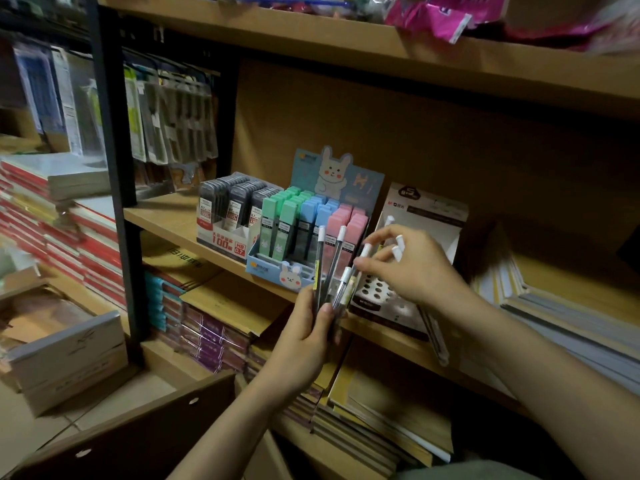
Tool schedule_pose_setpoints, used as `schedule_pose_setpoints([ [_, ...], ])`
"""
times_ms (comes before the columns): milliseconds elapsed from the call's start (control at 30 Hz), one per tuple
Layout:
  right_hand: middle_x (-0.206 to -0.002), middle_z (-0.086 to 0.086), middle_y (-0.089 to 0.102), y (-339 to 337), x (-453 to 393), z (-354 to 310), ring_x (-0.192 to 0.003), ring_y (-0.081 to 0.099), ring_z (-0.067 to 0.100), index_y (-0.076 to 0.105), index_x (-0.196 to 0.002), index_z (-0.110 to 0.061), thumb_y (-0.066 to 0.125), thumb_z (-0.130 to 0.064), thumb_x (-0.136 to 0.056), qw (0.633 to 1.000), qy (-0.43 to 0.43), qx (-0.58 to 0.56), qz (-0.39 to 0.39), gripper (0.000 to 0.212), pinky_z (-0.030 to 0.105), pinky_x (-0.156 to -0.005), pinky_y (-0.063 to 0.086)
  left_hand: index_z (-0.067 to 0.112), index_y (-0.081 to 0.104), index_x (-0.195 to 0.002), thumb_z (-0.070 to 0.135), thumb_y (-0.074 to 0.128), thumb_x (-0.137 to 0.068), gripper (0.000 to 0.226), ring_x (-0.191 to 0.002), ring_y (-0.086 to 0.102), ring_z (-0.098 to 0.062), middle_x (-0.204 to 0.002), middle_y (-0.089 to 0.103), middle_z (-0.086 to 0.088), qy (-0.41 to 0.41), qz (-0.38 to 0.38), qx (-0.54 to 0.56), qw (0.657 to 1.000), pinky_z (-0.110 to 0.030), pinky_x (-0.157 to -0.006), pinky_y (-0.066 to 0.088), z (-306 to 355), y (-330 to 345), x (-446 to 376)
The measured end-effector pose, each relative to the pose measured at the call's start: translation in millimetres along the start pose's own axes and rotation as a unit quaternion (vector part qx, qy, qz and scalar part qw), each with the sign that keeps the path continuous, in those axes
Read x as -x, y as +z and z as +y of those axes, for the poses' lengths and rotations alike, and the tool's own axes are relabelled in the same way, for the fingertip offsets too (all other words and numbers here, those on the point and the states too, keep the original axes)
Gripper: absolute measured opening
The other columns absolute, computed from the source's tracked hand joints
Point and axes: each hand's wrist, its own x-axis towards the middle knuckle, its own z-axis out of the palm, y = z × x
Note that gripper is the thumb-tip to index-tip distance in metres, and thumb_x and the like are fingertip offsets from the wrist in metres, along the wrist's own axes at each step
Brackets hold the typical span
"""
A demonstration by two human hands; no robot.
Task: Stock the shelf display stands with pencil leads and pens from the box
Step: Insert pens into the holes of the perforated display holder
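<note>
Nearest, left hand (304, 327) gripping a fan of pens (334, 271), right hand (412, 268) pinching one toward the pen stand (415, 237) at three o'clock; lead stands (298, 233) full, pen holes mostly unfilled.

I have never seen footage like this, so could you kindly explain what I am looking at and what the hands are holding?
There is one picture, taken by a camera worn on a person's head, looking down at their own bare hands. The left hand holds a bunch of pens in its grip. The right hand pinches the white top of one pen. On the wooden shelf stand a rabbit-printed display of pastel lead cases, a grey lead box, and a white pen stand with round holes.
</note>
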Motion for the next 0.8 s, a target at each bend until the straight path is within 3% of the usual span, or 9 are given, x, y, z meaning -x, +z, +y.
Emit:
schedule_pose_setpoints([
  [67,-0.081,-0.003,0.071,-17,-7,-1,-0.06,0.065,-0.003,0.061,-0.103,-0.026,0.076,-0.02,-0.083,0.999,-0.005,-0.024,0.048,0.026,0.014,-0.048,0.045,0.014,0.048,-0.111,0.015,0.035,-0.104,0.015,-0.065,0.046,-0.008,-0.085,0.053,-0.004,-0.014,0.019,0.014,1.0,-0.019,-0.056,0.037,-3,-1,-2],
  [133,-0.09,-0.01,0.066,-37,-17,-2,-0.07,0.062,-0.006,0.058,-0.104,-0.028,0.075,-0.019,-0.084,0.987,-0.051,0.01,0.153,0.027,0.009,-0.055,0.042,0.014,0.048,-0.112,0.014,0.035,-0.104,0.016,-0.065,0.047,-0.005,-0.089,0.054,-0.003,-0.05,0.043,0.06,0.996,-0.016,-0.053,0.039,-6,-4,-4],
  [200,-0.088,-0.013,0.063,-45,-25,-1,-0.078,0.062,-0.004,0.057,-0.103,-0.029,0.074,-0.018,-0.085,0.975,-0.071,0.04,0.205,0.027,0.007,-0.055,0.043,0.012,0.048,-0.112,0.014,0.035,-0.104,0.016,-0.062,0.047,-0.004,-0.088,0.055,-0.002,-0.077,0.049,0.096,0.991,-0.015,-0.05,0.038,-8,-7,-5],
  [433,-0.089,-0.012,0.061,-22,-36,23,-0.081,0.058,-0.006,0.057,-0.097,-0.026,0.073,-0.012,-0.085,0.975,-0.079,0.046,0.202,0.024,-0.005,-0.054,0.037,0.01,0.047,-0.114,0.016,0.036,-0.104,0.016,-0.058,0.046,-0.002,-0.085,0.055,0.0,-0.072,0.027,0.11,0.991,-0.016,-0.049,0.038,-4,-8,-4],
  [533,-0.097,-0.003,0.064,-23,-41,24,-0.084,0.062,0.003,0.057,-0.097,-0.027,0.074,-0.015,-0.085,0.973,-0.082,0.082,0.199,0.024,0.004,-0.054,0.04,0.006,0.045,-0.114,0.015,0.036,-0.104,0.017,-0.054,0.045,0.0,-0.078,0.053,0.003,-0.076,0.021,0.103,0.992,-0.015,-0.047,0.036,-3,-9,-2],
  [667,-0.103,0.003,0.064,-26,-44,27,-0.087,0.065,0.015,0.057,-0.096,-0.027,0.074,-0.017,-0.085,0.974,-0.072,0.1,0.19,0.022,0.015,-0.059,0.045,0.009,0.047,-0.114,0.014,0.037,-0.103,0.015,-0.058,0.046,-0.002,-0.088,0.055,-0.003,-0.075,0.025,0.108,0.991,-0.016,-0.049,0.036,-1,-8,-2],
  [800,-0.102,0.004,0.064,-23,-40,26,-0.08,0.063,0.012,0.058,-0.097,-0.026,0.073,-0.019,-0.086,0.971,-0.084,0.117,0.193,0.02,0.012,-0.053,0.041,0.011,0.048,-0.115,0.014,0.037,-0.104,0.017,-0.059,0.045,-0.004,-0.085,0.055,0.0,-0.067,0.029,0.105,0.992,-0.016,-0.049,0.036,-2,-6,-3],
])
